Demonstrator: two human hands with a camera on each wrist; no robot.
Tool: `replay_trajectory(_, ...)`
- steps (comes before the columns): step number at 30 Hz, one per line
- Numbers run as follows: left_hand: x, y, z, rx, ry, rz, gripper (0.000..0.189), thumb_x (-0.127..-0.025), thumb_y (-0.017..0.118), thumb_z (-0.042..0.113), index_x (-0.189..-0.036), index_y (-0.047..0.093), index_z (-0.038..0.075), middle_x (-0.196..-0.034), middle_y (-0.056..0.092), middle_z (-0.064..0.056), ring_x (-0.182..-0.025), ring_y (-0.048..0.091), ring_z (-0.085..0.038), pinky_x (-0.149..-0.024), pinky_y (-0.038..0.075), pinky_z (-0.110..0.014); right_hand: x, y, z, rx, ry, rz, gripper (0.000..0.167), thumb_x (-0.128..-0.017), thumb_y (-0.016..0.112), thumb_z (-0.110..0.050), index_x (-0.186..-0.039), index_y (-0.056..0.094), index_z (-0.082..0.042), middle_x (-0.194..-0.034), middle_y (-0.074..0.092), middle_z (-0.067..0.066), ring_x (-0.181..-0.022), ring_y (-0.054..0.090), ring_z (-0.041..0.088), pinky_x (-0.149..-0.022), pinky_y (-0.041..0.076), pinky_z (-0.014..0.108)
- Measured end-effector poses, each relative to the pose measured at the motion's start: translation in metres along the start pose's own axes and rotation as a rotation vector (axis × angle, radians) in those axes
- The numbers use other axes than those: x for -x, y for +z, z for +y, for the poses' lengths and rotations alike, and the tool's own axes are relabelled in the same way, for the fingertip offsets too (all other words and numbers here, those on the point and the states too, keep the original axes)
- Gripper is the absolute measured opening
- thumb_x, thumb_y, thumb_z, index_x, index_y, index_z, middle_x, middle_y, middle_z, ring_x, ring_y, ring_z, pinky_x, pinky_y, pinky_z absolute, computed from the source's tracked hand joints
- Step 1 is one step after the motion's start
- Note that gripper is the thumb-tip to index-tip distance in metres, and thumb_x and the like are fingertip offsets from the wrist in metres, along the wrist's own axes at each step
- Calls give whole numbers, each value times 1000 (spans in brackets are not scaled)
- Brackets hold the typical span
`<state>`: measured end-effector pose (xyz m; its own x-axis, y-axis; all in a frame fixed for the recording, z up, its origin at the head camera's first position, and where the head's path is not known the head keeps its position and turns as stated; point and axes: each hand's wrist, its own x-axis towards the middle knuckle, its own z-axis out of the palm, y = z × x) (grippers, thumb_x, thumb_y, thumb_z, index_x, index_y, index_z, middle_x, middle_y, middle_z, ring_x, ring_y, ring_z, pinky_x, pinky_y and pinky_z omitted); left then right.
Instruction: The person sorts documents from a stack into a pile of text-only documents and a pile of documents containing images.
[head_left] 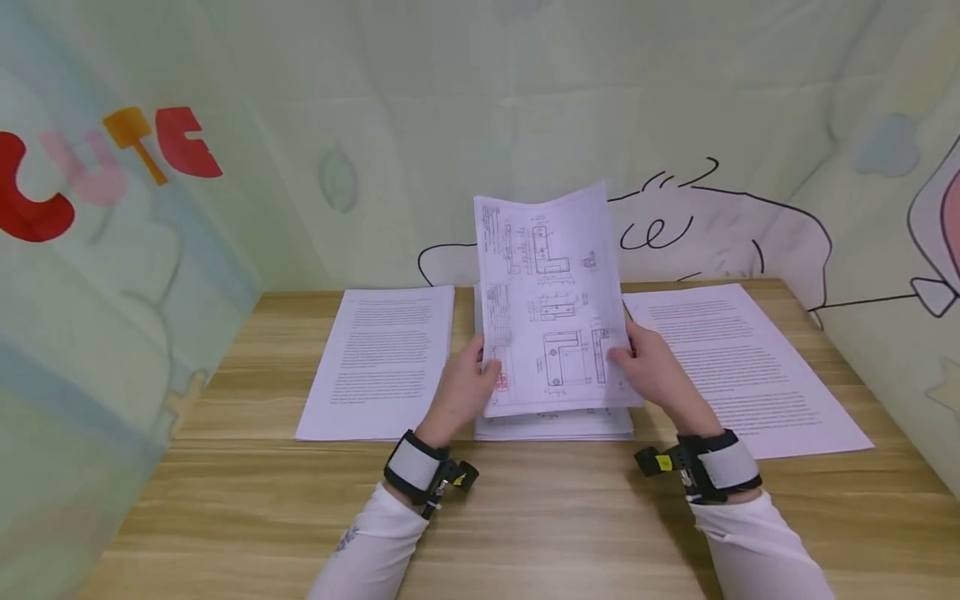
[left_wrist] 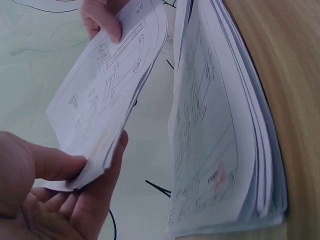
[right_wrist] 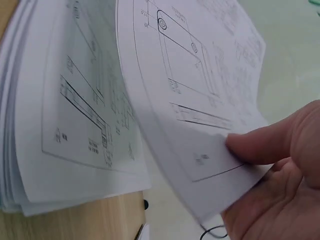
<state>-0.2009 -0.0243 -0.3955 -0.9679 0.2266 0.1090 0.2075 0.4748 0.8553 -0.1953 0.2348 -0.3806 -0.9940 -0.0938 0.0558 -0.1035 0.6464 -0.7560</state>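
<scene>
Both hands hold up a few sheets of paper printed with technical drawings [head_left: 555, 308], tilted above the middle of the table. My left hand [head_left: 465, 383] pinches the left edge, thumb on the printed face and fingers behind, as the left wrist view shows. At the opposite edge, my right hand [head_left: 656, 367] pinches with its thumb [right_wrist: 260, 142] on top. Below the raised sheets lies a stack of drawing sheets [left_wrist: 215, 125], mostly covered in the head view. A red stamp mark shows near a corner of the top drawing.
To the left lies a stack of text pages [head_left: 382, 358]; a text page [head_left: 727, 367] lies to the right, at an angle. The wooden table [head_left: 555, 517] meets a printed cloth backdrop [head_left: 375, 125] behind. Each wrist wears a strapped camera [head_left: 708, 467].
</scene>
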Motion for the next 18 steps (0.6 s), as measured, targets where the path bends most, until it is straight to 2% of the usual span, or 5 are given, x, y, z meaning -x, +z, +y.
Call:
replay_trajectory(3, 0, -6, -4, -92, -26, 11, 42, -91, 50, 14, -132, 41, 6, -117, 58, -14, -82, 60, -16, -59, 49, -27, 0, 11, -6, 113, -7, 41, 40, -91, 49, -6, -130, 43, 2, -104, 60, 21, -78, 57, 25, -64, 46, 32)
replay_trajectory(6, -2, -8, -10, -121, -75, 3, 46, -90, 51, 12, -134, 39, 5, -120, 57, -15, -86, 60, -17, -58, 47, -25, 1, 19, -8, 180, 37, 68, 34, -89, 54, -8, -122, 51, 2, -98, 62, 19, -73, 56, 23, -59, 44, 30)
replay_trajectory(9, -4, -7, -16, -129, -118, -33, 46, -89, 51, 12, -133, 41, 4, -120, 57, -15, -88, 60, -17, -61, 48, -25, 1, 23, -9, 215, 90, 72, 36, -88, 57, -10, -121, 53, 2, -98, 62, 19, -72, 55, 24, -56, 42, 29)
replay_trajectory(14, -6, -4, -27, -146, -152, -91, 38, -88, 54, 12, -124, 50, 5, -97, 64, -9, -72, 59, -14, -59, 46, -27, 0, 24, -5, 263, 110, 78, 34, -83, 62, -9, -114, 58, 4, -96, 63, 19, -73, 56, 25, -56, 43, 30)
replay_trajectory(18, -6, -3, -33, -173, -167, -92, 27, -85, 57, 12, -112, 57, 7, -81, 61, -3, -64, 55, -14, -54, 43, -27, -1, 24, -1, 299, 118, 52, 35, -79, 66, -10, -110, 60, 5, -98, 62, 19, -74, 55, 25, -58, 43, 31)
